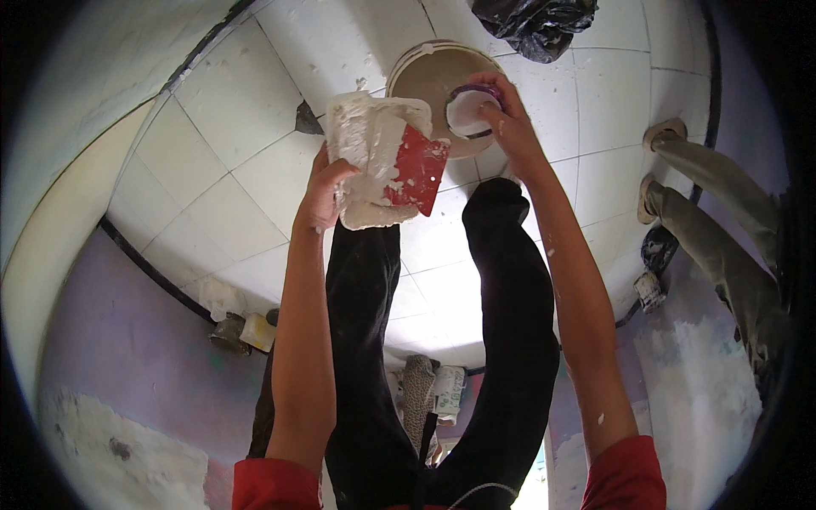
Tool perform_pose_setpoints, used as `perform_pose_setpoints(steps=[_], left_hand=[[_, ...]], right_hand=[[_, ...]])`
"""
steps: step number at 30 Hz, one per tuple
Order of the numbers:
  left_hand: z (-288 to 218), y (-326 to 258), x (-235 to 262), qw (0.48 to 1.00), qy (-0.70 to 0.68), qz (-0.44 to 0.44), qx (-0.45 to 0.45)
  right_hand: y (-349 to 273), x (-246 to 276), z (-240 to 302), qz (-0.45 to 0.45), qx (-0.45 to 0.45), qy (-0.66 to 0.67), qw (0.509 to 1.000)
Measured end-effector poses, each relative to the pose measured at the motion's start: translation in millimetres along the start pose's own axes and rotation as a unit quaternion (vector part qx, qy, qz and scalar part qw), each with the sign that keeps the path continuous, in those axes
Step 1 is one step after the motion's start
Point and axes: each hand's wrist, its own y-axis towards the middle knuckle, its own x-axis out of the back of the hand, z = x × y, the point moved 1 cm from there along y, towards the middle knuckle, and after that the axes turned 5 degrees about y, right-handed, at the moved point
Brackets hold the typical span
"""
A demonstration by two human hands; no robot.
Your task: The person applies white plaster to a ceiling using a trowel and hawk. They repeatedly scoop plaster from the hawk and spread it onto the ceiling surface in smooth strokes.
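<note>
My left hand (322, 189) grips the near left edge of a plaster-caked tray (347, 127), thumb on top. Thick white paste (374, 161) coats the tray, and a flat red scraper (416, 174) smeared with paste lies across its right part. My right hand (507, 110) is closed on the rim of a small round cup (469, 113), whitish inside with a purple edge. The cup is above the right side of a round bucket (396, 78) on the floor. Greyish material shows inside the bucket; its near side is partly hidden by the tray.
A black plastic bag (537, 25) lies beyond the bucket on white floor tiles (242, 136) dotted with splashes. At the right, another person's legs (714, 225) stand by the wall. Small containers (257, 331) sit along the left wall, and another pot (648, 291) at the right.
</note>
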Motion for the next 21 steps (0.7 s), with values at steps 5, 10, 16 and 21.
perform_pose_setpoints(steps=[5, 10, 16, 21], left_hand=[[-6.8, 8.0, -10.1, 0.999, 0.013, 0.046, 0.009], [0.5, 10.7, -16.6, 0.999, -0.008, 0.045, 0.015], [13.7, 19.6, -14.2, 0.998, -0.037, 0.054, 0.020], [12.7, 13.5, -16.3, 0.999, -0.043, 0.026, 0.007]], right_hand=[[-23.3, -22.5, 41.1, -0.025, 0.099, -0.164, 0.981], [-44.2, -61.8, 51.5, -0.071, 0.144, -0.305, 0.939], [-48.1, -67.7, 49.2, -0.111, 0.162, -0.340, 0.920], [-26.8, -27.6, 28.6, -0.036, 0.034, -0.081, 0.996]])
